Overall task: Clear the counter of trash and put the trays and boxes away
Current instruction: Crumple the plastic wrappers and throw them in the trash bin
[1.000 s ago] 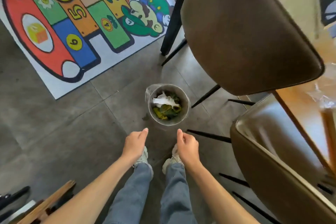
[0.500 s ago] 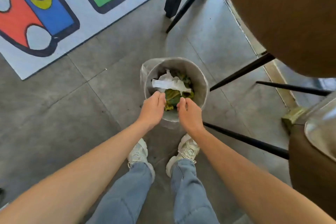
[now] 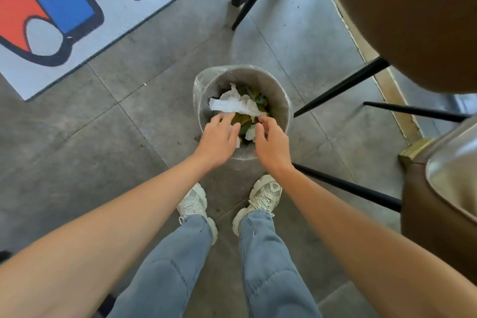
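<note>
Both hands reach into upright trash bin, mouth up.

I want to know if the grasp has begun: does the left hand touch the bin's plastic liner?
Cannot tell. In the head view the left hand covers the near rim of the trash bin, hiding any contact with the liner.

A single wide-angle head camera looks almost straight down from standing height. The bin on the floor sits near frame centre, both forearms reaching into view from the bottom edge, shoes below. The chair at upper right looms close and blurred, probably nearest the lens. Edges bend with the wide lens.
</note>
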